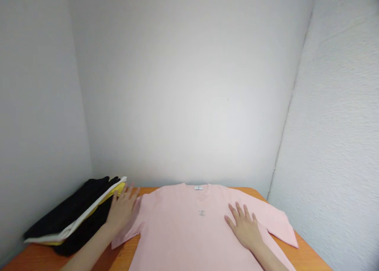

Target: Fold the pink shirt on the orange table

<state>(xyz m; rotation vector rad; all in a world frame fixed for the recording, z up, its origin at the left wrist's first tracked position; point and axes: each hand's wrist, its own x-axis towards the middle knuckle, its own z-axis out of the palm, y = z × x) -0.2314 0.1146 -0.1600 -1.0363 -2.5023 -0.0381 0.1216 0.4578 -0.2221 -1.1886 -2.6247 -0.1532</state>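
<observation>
Head camera looks down and forward, and we start at the fingertips: the right hand [245, 225] lies palm-down with its fingers [238, 210] spread wide and flat, gripping nothing, pressed onto the chest of the pink T-shirt [189, 231] just right of the small grey logo [201, 213]. Over on the other side, the left hand [122, 209] is open too, fingers loosely fanned and pointing away from the body, holding nothing; it sits at the shirt's left sleeve [130, 227], right where that sleeve meets the clothes pile. Whether the fingertips rest on the sleeve or on the pile's edge is hard to call, since the hand is a bit blurred.

The shirt itself is laid out front-up across the middle of the orange-brown wooden table [308, 255], neckline and its white label [198, 188] towards the back wall, both sleeves stretched outwards. The right sleeve [281, 225] runs out towards the table's right edge.

At the left rear corner sits the stack of folded garments [74, 219]: black cloth on top and below, a white layer and a yellow one sandwiched between. Pale grey walls [189, 85] close in on three sides.
</observation>
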